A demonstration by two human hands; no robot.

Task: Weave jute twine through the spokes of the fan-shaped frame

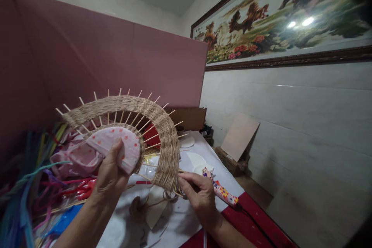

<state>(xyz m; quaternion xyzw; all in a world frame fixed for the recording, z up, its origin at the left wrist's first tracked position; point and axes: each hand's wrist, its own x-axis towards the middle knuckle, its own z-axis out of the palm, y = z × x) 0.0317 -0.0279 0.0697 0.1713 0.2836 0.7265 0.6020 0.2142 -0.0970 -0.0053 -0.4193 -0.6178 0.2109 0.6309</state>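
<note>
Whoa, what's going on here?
A person is working on a half-round fan. The left hand grips its spotted pink cloth, and the right hand pinches at the lower end of the woven band. Bare sticks poke out past the band. A flowery tool lies on the table.

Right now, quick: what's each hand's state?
Left hand: closed, holding the woven fan by its dotted fabric center.
Right hand: fingertips closed at the fan's lower right edge; exactly what they pinch can't be told.

The left hand (112, 167) has its fingers hidden behind the woven fan (167, 139), and the framed picture (250, 31) is cut off.
</note>
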